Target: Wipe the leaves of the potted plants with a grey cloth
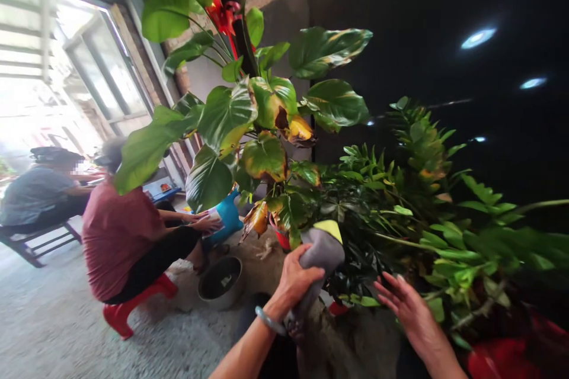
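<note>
My left hand (293,281), with a pale bangle on the wrist, is wrapped round a bunched grey cloth (323,251) with a yellow patch at its top. The lower end of the cloth hangs down below my fist. To the right, my right hand (406,305) is held out with its fingers apart and nothing in it. Close to its fingertips are the dark leaves of a low leafy plant (448,243). Just beyond the cloth rises a tall broad-leaved plant (267,157), with some leaves yellowed and browned.
A person in a dark red shirt (120,231) sits on a red stool (137,302) at left, hands at a blue item (229,219). A metal basin (221,281) stands on the floor. Another person (35,189) sits farther left. A dark glossy panel (427,29) backs the plants.
</note>
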The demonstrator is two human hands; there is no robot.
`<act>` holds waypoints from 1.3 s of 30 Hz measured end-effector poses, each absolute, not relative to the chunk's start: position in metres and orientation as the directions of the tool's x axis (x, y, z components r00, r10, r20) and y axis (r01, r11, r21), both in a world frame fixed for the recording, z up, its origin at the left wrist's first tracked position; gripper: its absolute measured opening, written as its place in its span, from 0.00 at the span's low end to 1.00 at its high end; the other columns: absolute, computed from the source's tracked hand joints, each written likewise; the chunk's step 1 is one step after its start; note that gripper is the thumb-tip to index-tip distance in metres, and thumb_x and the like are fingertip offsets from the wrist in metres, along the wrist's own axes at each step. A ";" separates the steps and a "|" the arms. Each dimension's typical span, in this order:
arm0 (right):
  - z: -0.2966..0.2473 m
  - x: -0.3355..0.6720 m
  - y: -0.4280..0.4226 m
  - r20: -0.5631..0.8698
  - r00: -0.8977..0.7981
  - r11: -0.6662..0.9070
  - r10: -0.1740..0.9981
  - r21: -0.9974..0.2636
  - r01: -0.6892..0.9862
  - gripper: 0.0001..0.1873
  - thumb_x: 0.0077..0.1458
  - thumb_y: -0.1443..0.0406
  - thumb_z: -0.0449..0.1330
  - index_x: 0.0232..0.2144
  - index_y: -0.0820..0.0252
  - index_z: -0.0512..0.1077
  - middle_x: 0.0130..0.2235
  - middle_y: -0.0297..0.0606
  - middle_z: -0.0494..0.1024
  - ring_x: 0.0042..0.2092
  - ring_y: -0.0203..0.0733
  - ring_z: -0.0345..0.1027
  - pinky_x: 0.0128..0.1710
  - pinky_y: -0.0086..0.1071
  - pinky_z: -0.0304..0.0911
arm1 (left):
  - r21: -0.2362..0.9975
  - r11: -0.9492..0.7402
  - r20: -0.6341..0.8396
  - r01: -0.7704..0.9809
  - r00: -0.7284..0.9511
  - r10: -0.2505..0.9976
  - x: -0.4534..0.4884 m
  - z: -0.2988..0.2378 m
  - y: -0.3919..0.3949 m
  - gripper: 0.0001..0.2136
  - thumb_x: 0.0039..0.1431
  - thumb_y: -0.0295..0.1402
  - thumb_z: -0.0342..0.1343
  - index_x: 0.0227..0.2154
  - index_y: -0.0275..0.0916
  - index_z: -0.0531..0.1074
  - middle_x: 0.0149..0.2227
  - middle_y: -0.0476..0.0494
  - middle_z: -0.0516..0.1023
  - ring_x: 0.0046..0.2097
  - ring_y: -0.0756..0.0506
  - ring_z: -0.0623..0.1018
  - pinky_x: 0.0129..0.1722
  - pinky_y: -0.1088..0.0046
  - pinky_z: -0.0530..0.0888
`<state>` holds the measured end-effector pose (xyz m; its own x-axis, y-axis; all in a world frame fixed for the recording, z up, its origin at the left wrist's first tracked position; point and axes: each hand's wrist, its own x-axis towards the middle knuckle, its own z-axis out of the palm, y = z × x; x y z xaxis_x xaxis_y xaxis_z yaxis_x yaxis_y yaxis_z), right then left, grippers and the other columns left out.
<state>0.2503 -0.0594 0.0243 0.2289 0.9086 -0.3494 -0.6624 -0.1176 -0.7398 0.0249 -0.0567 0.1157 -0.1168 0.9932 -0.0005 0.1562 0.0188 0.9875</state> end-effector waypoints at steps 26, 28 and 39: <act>0.025 0.254 -0.059 -0.338 0.264 -0.098 0.904 -0.763 -0.639 0.20 0.29 0.52 0.69 0.26 0.56 0.76 0.35 0.41 0.80 0.38 0.54 0.74 0.42 0.47 0.66 | 0.965 -0.252 0.242 -0.071 -0.134 0.961 0.050 0.166 -0.045 0.26 0.32 0.34 0.64 0.41 0.37 0.74 0.31 0.50 0.75 0.31 0.49 0.70 0.32 0.76 0.68; 0.027 0.253 -0.059 -0.345 0.251 -0.109 0.904 -0.756 -0.646 0.20 0.28 0.52 0.69 0.25 0.55 0.76 0.34 0.39 0.80 0.37 0.54 0.74 0.40 0.46 0.67 | 0.964 -0.259 0.251 -0.069 -0.096 0.963 0.054 0.156 -0.035 0.26 0.32 0.34 0.64 0.42 0.36 0.74 0.31 0.49 0.75 0.32 0.49 0.70 0.33 0.76 0.68; 0.031 0.254 -0.061 -0.372 0.280 -0.097 0.885 -0.736 -0.670 0.22 0.24 0.52 0.71 0.25 0.56 0.75 0.33 0.39 0.80 0.36 0.50 0.74 0.38 0.42 0.66 | 1.000 -0.004 0.003 0.005 0.191 0.982 0.036 0.140 -0.055 0.25 0.28 0.30 0.66 0.38 0.36 0.77 0.28 0.50 0.73 0.30 0.49 0.69 0.29 0.76 0.66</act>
